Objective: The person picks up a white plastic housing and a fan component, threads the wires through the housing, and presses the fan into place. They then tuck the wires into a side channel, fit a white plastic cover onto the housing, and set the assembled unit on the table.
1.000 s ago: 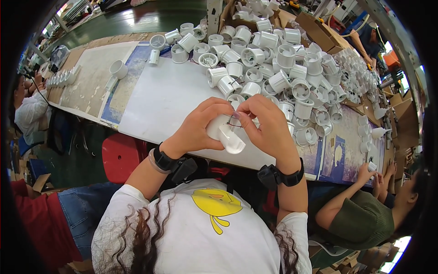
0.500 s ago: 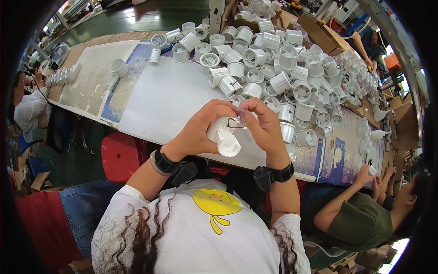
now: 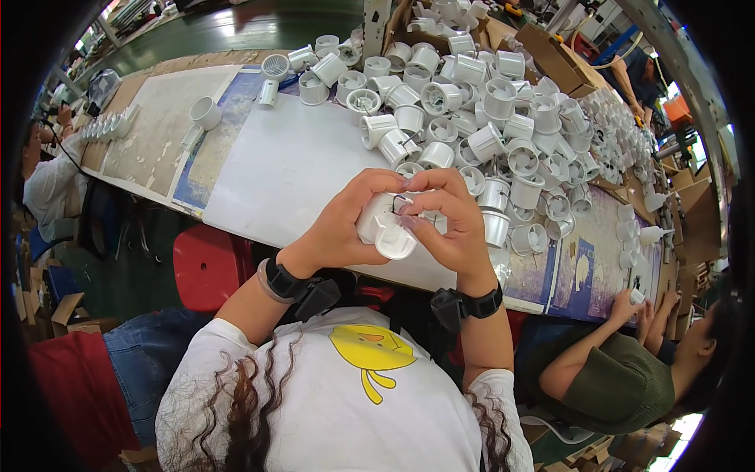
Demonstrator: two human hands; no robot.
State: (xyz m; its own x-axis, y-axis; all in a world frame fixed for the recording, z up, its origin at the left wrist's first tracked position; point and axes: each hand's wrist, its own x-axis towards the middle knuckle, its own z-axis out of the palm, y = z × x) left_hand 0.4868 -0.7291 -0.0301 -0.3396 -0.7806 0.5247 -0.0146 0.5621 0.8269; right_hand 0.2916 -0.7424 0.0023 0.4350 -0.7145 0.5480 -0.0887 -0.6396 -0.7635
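Observation:
My left hand (image 3: 344, 224) is wrapped round a white plastic fan housing (image 3: 395, 241) with an open, trough-shaped handle part turned toward me. My right hand (image 3: 451, 224) is closed over its other side, thumb and fingertips pinched at the thin dark wires (image 3: 395, 206) coming out of the housing. What the right fingertips hold there is mostly covered, but they look to be on the wires. Beyond my hands lies a heap of white cylindrical fan housings (image 3: 440, 97), several with fan blades and wires showing inside.
A white sheet (image 3: 271, 161) covers the table in front of me. To the left stand a white housing with handle (image 3: 205, 114) and a grilled handheld fan (image 3: 274, 68). A red stool (image 3: 206, 269) is at the lower left. A co-worker in a green top (image 3: 609, 377) handles a white part at the right.
My right fingers have moved left and in over the housing's opening, onto the wires. The housing has tilted slightly, its handle part shifting a little up and left.

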